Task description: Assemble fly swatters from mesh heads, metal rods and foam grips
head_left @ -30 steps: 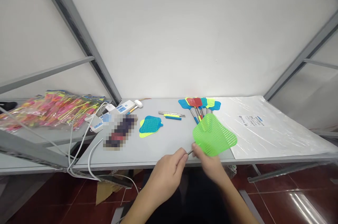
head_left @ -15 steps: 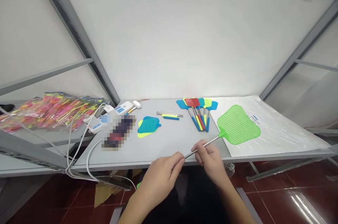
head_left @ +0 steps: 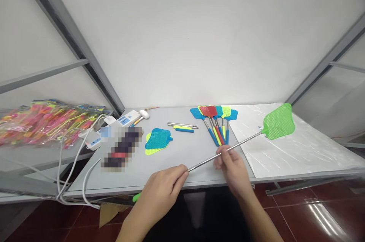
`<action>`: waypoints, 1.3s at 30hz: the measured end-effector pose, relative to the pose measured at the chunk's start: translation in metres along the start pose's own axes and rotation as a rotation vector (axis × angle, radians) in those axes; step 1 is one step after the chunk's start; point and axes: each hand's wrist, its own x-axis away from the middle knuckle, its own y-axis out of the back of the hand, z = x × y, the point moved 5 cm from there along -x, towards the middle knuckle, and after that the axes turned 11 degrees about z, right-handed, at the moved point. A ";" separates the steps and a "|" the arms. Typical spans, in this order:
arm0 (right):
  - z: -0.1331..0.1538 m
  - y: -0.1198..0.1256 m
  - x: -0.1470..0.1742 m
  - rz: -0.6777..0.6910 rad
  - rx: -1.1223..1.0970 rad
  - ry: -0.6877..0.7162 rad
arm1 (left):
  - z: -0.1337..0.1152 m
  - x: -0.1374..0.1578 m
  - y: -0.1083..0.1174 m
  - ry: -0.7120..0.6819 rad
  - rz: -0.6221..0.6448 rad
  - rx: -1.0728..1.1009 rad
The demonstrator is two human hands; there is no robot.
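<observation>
Both hands hold a green fly swatter [head_left: 278,122] with a thin metal shaft, tilted up to the right over the front of the table. My left hand [head_left: 162,188] is closed around the handle end; a green tip pokes out beyond the wrist side. My right hand [head_left: 232,167] pinches the shaft between thumb and fingers near its middle. Behind it lies a fanned bunch of finished-looking swatters with red, yellow and blue heads, among them a red swatter [head_left: 209,111]. Left of these rest metal rods [head_left: 182,124] and a blue handle grip [head_left: 184,130]. Further left, a blue swatter head [head_left: 157,139] overlaps a yellow one.
A white plastic sheet [head_left: 256,154] covers the table's right part. Power strips [head_left: 127,119] with white cables sit at the left, beside a pixelated patch. Bagged colourful items [head_left: 51,124] lie on the far-left shelf. Metal frame posts rise at both sides.
The shaft between the hands and the head shows much longer. The green head has moved right and up, my right hand slightly right, my left hand leftward.
</observation>
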 end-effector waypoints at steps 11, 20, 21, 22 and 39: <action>0.008 0.016 -0.012 -0.067 0.055 0.055 | 0.022 -0.003 0.009 0.009 0.068 0.009; -0.016 -0.005 -0.017 -0.010 0.047 -0.034 | 0.018 -0.019 0.005 0.017 0.041 -0.024; -0.021 -0.011 -0.016 0.029 0.088 -0.052 | 0.017 -0.022 0.004 0.014 0.039 -0.031; -0.024 -0.014 -0.014 0.055 0.132 -0.061 | 0.016 -0.025 0.004 0.012 0.043 -0.037; -0.016 0.015 -0.026 -0.202 -0.154 -0.013 | 0.061 -0.010 -0.001 0.064 -0.060 -0.178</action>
